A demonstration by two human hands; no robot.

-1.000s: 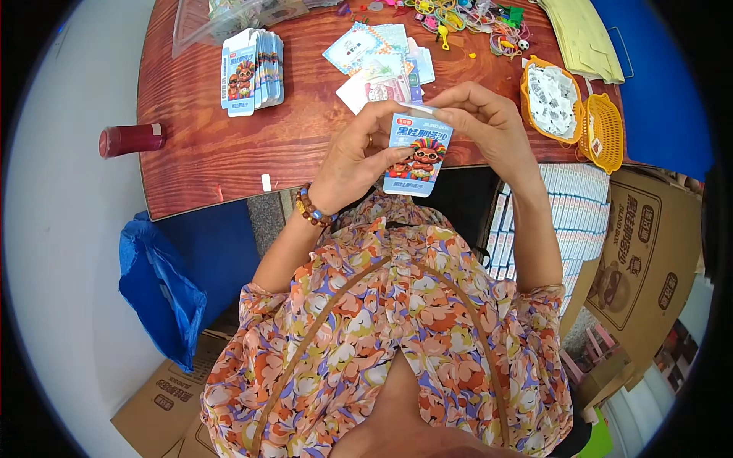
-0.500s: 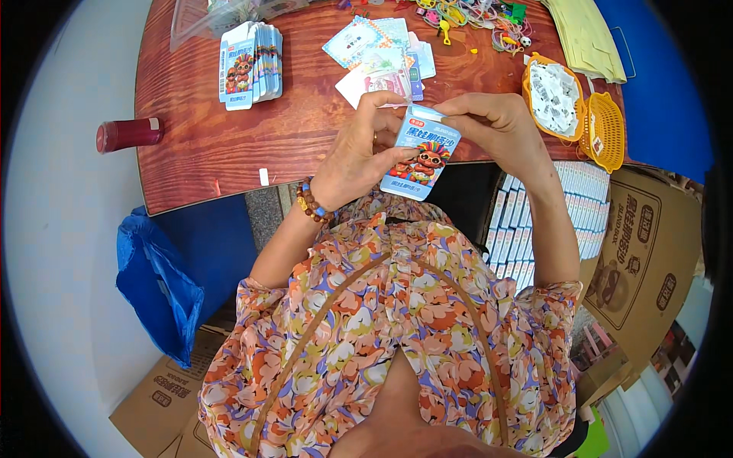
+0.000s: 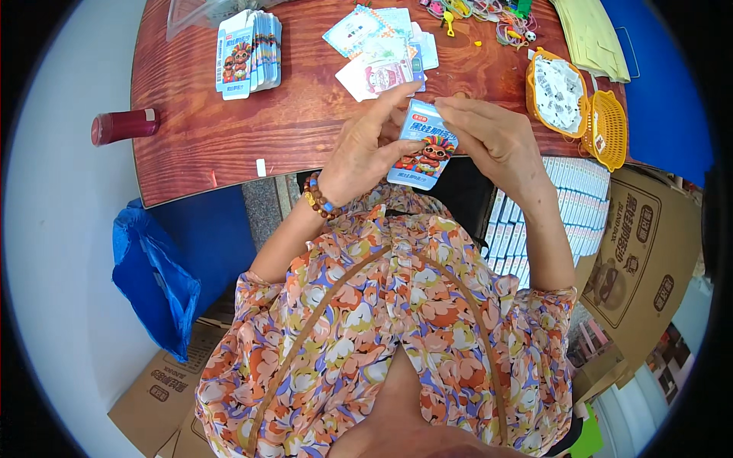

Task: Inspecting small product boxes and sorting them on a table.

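Observation:
A small light-blue cardboard box (image 3: 429, 146) with a cartoon figure in sunglasses and a rainbow headdress is held upright over the table's near edge. My left hand (image 3: 365, 145) is closed around its left side, thumb across the front, fingers behind it. At the top right corner, my right hand (image 3: 498, 141) presses on the box with its fingers together and bent over the edge. The right fingertips and the box's back are partly hidden. Beyond the box lies a loose spread of printed cards (image 3: 378, 65).
A stack of flat blue boxes (image 3: 248, 57) stands far left, near a dark red bottle (image 3: 126, 126). Yellow baskets (image 3: 607, 133), one holding white packets (image 3: 557, 95), sit at right. Rows of filled boxes (image 3: 576, 198) lie below the table. Small toys (image 3: 504, 23) lie at the back.
My right hand has gone from pinching the box's top edge to lying bent along its top right corner. My left hand keeps its grip. The view has shifted slightly.

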